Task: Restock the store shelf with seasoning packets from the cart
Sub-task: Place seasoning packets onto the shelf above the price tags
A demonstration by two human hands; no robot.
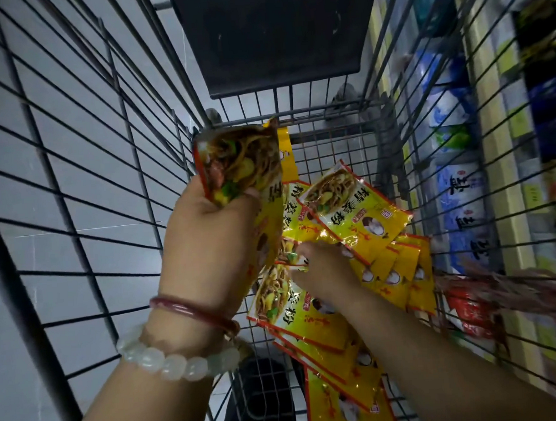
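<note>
Inside a wire cart (82,176), the left hand (213,233) grips a bunch of yellow seasoning packets (244,166) upright, fingers curled around them. The right hand (322,269) reaches into loose packets (351,212) on the cart floor, fingertips pinching one; store shelf (495,164) beyond the cart's right wall.

The packets (355,212) are showing yellow with red edges and noodle pictures. The cart (73,190) is looking grey, and the bracelet (178,359) is looking pale white.

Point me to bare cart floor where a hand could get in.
Bare mesh floor lies at the cart's far end, between the black panel and the yellow packets. Crowded: the near half, where packets overlap under the right hand. The left hand holds a stack above the left wall.
</note>
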